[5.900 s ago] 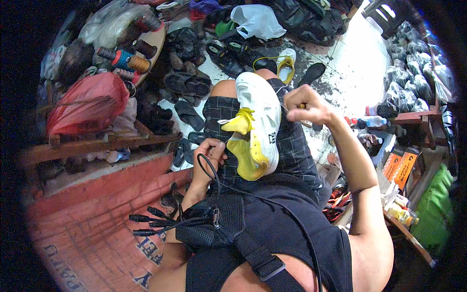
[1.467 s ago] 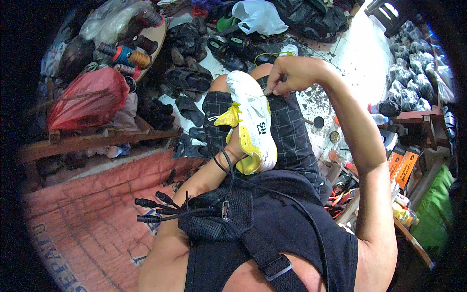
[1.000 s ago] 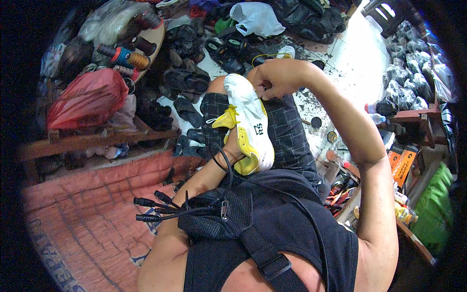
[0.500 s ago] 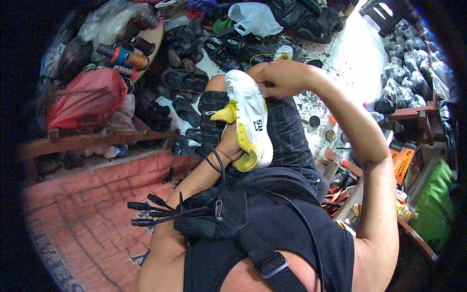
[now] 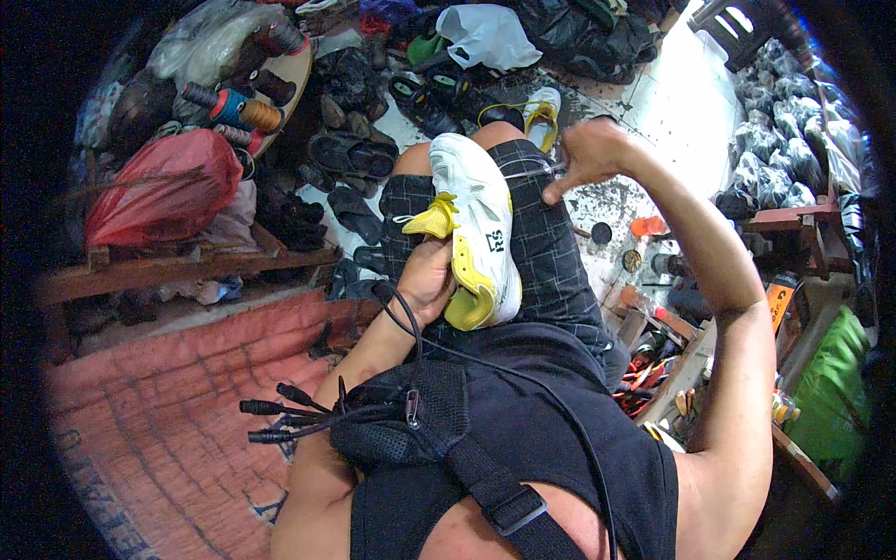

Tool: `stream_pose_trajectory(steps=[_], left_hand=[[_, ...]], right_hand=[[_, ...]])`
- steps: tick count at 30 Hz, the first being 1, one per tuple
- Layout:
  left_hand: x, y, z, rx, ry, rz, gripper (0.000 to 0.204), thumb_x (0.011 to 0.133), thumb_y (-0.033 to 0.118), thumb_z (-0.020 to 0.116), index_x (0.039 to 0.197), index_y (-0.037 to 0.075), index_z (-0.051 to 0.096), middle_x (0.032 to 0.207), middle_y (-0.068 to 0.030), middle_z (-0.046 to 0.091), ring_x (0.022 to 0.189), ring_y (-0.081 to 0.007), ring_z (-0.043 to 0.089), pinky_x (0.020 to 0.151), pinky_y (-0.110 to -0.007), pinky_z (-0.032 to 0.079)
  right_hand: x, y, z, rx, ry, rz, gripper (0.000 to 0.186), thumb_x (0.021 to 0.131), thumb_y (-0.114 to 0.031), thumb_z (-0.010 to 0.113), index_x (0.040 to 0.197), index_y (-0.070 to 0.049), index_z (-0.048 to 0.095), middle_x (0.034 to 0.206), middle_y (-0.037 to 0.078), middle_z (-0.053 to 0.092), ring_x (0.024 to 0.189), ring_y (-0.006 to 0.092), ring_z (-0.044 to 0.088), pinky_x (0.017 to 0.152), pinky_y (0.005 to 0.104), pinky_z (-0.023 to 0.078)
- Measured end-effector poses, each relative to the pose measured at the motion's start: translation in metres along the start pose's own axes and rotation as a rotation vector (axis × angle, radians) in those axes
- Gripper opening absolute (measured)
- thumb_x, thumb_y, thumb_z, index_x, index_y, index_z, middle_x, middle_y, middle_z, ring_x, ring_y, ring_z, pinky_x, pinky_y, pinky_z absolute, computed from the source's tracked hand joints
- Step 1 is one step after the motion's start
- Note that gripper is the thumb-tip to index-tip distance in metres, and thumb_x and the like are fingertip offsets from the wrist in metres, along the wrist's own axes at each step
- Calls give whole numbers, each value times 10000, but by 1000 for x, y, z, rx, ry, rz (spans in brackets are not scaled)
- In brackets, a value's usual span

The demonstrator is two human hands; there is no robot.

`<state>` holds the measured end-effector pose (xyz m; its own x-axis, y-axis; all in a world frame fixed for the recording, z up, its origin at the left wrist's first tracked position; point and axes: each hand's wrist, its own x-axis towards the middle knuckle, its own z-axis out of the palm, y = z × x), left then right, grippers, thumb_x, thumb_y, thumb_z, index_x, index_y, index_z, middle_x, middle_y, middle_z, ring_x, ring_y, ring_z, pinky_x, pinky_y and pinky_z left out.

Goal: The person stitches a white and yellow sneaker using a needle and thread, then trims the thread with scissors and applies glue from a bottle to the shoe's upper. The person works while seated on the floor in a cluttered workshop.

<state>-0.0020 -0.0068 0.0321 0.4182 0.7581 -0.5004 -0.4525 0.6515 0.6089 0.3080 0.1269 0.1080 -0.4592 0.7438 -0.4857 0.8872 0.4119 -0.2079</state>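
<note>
A white and yellow sports shoe [image 5: 481, 224] lies across my lap, toe pointing away from me, its yellow tongue and loose lace sticking out to the left. My left hand [image 5: 429, 285] is closed round the shoe at its opening, some fingers hidden inside. Off to the right of the toe, my right hand [image 5: 595, 154] is raised with fingers curled and thumb downward. A thin pale thread [image 5: 530, 172] runs from the shoe's right edge to this hand. Whether a needle or awl is also in its fingers I cannot make out. A matching shoe [image 5: 542, 117] stands on the floor beyond my knees.
Dark shoes and sandals [image 5: 353, 154] crowd the floor ahead. Left, a wooden bench [image 5: 187, 271] bears a red bag [image 5: 168, 191], near several thread spools [image 5: 247, 110]. Bottles and tools [image 5: 644, 364] lie right, by a wooden box. Bagged items [image 5: 779, 140] are stacked at far right.
My right hand has moved from the shoe's right side outward to the right, drawing the thread out. My left hand has shifted slightly on the shoe, which stays nearly in place.
</note>
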Motion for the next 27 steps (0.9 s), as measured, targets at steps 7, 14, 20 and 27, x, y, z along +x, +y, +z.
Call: stream_pose_trajectory(steps=[7,14,20,27], left_hand=[[-28,7,-11,771,232,389,220,1019,140,657,817,52,657,713,60,584,651,-21,463,600,-223,364],[-33,12,-32,955,357,487,242,938,94,741,760,34,588,652,45,522,610,-42,419,563,-249,349],[-36,11,-62,310,316,569,151,982,28,630,856,49,549,1095,-71,628,1053,-198,646,889,-334,530],[-39,14,-64,-295,112,442,101,1019,99,573,924,82,546,1181,-156,709,1254,-348,642,1107,-507,511]], right_hand=[[5,14,2,306,-86,-88,877,572,-873,798,608,-25,579,537,44,542,549,232,589,541,444,430],[20,-10,-7,-75,100,-246,802,525,-790,837,717,-26,686,682,138,686,711,363,705,665,480,548],[8,23,38,1624,63,-797,816,637,-900,704,750,-94,642,680,0,587,511,114,519,451,312,408],[-19,-26,45,1019,806,-201,413,879,-191,827,1240,-39,693,808,-29,597,759,117,574,712,287,491]])
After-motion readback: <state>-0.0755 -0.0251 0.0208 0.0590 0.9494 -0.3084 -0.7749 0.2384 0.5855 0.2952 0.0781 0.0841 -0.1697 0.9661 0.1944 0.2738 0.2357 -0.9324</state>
